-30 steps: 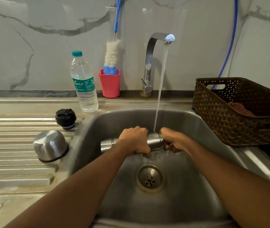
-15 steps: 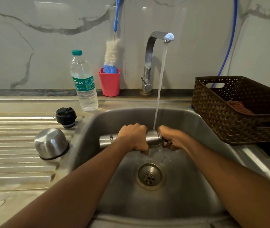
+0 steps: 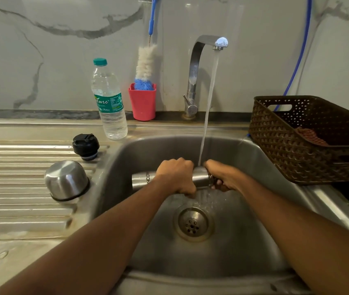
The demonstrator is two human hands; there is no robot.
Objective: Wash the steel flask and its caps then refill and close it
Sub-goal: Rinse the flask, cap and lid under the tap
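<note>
The steel flask (image 3: 200,177) lies sideways over the sink (image 3: 228,258), its mouth to the right, under the running water from the tap (image 3: 197,67). My left hand (image 3: 176,177) grips the flask's middle from above. My right hand (image 3: 220,177) holds the neck and mouth end, fingers curled round it; the opening itself is hidden. The steel outer cap (image 3: 66,180) stands upside down on the ribbed drainboard (image 3: 9,199) at the left. The black inner cap (image 3: 86,146) sits behind it, near the sink's rim.
A plastic water bottle (image 3: 108,101) and a red cup (image 3: 142,103) holding a bottle brush (image 3: 146,67) stand at the back wall. A brown woven basket (image 3: 297,150) with a cloth inside sits right of the sink. The drain (image 3: 193,224) is below my hands.
Both hands and the flask stay under the stream in nearly the same place. The view has shifted slightly.
</note>
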